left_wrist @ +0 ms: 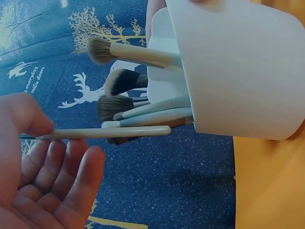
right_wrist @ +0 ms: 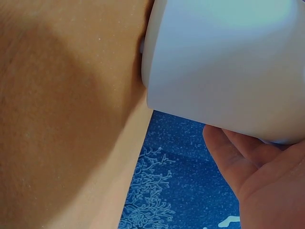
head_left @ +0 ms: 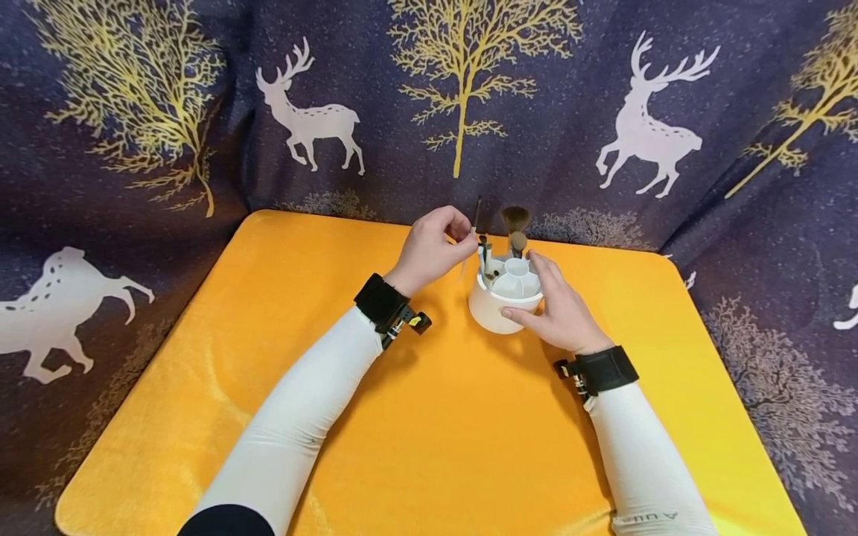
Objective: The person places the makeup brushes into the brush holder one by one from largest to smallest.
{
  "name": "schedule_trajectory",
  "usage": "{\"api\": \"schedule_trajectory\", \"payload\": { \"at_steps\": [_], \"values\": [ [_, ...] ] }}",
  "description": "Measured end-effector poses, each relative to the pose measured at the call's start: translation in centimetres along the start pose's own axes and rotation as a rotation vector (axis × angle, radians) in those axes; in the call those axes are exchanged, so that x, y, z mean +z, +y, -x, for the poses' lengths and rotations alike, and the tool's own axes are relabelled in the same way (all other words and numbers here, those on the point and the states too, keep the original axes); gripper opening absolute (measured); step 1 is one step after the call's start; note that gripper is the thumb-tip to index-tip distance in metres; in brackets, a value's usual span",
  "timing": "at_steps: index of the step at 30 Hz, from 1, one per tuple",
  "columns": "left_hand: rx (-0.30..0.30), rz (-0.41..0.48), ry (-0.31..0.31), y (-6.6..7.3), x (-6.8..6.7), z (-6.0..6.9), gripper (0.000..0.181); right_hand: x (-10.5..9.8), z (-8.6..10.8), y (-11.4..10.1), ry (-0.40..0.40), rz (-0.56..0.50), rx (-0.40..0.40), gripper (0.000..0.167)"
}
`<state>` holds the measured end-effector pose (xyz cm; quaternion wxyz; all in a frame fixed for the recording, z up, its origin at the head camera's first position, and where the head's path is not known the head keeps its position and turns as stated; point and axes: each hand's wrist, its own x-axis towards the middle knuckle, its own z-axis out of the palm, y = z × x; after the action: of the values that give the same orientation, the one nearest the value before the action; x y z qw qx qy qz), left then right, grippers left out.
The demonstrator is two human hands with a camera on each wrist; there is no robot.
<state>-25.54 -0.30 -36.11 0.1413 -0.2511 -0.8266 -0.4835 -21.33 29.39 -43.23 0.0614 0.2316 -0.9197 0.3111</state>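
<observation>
My left hand (head_left: 431,251) pinches a slim makeup brush (left_wrist: 116,132) between thumb and fingers, just left of a white round brush holder (head_left: 494,310). The pale handle end points down, its tip beside the holder's rim in the left wrist view; the dark bristle end stands up above the fingers in the head view. My right hand (head_left: 568,316) grips the holder from the right, thumb at the front. Several other brushes stand in the holder's compartments, among them a large fluffy brush (head_left: 515,217) and a pale-handled brush (left_wrist: 138,52). The holder hides their lower ends.
The holder stands toward the back of a table with an orange cloth (head_left: 429,417). Behind and beside the table hangs a dark blue curtain (head_left: 536,149) printed with deer and trees. Black straps with small cameras sit on both wrists.
</observation>
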Motion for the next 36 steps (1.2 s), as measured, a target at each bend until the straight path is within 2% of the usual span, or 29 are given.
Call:
{"api": "schedule_trajectory", "payload": {
  "at_steps": [9, 20, 25, 36],
  "values": [
    [0.007, 0.000, 0.005, 0.6, 0.3, -0.6, 0.012, 0.0, 0.2, -0.3, -0.005, -0.003, 0.018, 0.115],
    [0.061, 0.015, -0.020, 1.7, 1.0, -0.9, 0.011, 0.1, 0.1, 0.1, 0.007, -0.004, -0.009, 0.114],
    [0.094, 0.009, -0.033, 1.7, 1.4, -1.1, 0.009, 0.1, 0.0, 0.0, 0.010, 0.001, -0.017, 0.114],
    [0.120, -0.020, -0.058, 1.7, 2.0, -1.1, 0.008, 0.1, 0.0, 0.1, 0.013, 0.010, -0.021, 0.112]
  ]
}}
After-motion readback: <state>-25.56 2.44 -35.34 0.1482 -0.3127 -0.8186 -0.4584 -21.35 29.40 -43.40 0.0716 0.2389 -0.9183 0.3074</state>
